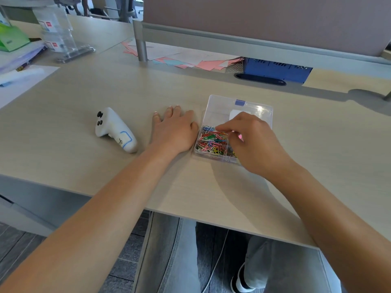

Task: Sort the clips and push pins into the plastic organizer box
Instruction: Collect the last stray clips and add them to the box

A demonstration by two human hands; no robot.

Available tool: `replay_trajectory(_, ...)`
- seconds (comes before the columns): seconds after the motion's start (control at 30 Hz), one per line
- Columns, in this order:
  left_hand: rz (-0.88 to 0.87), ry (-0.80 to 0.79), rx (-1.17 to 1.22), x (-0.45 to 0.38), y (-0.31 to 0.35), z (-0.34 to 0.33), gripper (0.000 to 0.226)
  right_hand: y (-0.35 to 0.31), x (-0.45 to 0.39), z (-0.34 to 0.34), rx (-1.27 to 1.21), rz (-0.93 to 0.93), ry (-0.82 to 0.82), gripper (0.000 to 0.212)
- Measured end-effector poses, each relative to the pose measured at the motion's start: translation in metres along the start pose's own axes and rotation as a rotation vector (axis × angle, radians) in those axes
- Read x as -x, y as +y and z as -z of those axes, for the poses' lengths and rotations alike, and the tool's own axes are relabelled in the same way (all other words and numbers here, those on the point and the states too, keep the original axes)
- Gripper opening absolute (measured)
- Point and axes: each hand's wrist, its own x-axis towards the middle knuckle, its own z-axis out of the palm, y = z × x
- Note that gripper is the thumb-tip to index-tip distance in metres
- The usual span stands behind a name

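Observation:
A clear plastic organizer box [220,104] with a blue latch lies open on the desk. Its near left compartment holds a heap of coloured paper clips [211,141]. My right hand [251,140] hovers over the box with its fingers curled and the fingertips pinched together above the clips; whether a clip is between them is too small to tell. It covers the box's right side. My left hand [175,130] lies flat on the desk, fingers straight, touching the box's left wall. No push pins show.
A white handheld controller [115,131] lies left of my left hand. Pink and white papers [186,58] are scattered at the back under a divider panel. An acrylic stand [61,37] and papers sit at far left. The desk's front edge is near.

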Motion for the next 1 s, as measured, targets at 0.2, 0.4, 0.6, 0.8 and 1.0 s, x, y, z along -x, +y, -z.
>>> replay_trajectory(0.2, 0.009, -0.012, -0.002, 0.0, 0.0, 0.0, 0.048, 0.001, 0.001, -0.012, -0.01, 0.078, -0.029, 0.03)
replay_trajectory(0.4, 0.011, -0.015, 0.005, 0.001, 0.001, 0.001, 0.049, 0.0, 0.004, -0.008, -0.115, -0.015, 0.064, 0.015)
replay_trajectory(0.6, 0.013, -0.031, 0.004, 0.0, 0.001, 0.004, 0.048, 0.004, 0.017, 0.004, -0.157, -0.116, 0.045, 0.012)
replay_trajectory(0.8, 0.012, -0.03, -0.003, 0.0, 0.0, 0.002, 0.047, 0.001, 0.018, -0.007, -0.164, -0.16, 0.038, 0.013)
replay_trajectory(1.0, 0.014, -0.029, -0.005, 0.0, 0.001, 0.002, 0.048, -0.001, 0.013, -0.005, -0.145, -0.144, 0.053, 0.01)
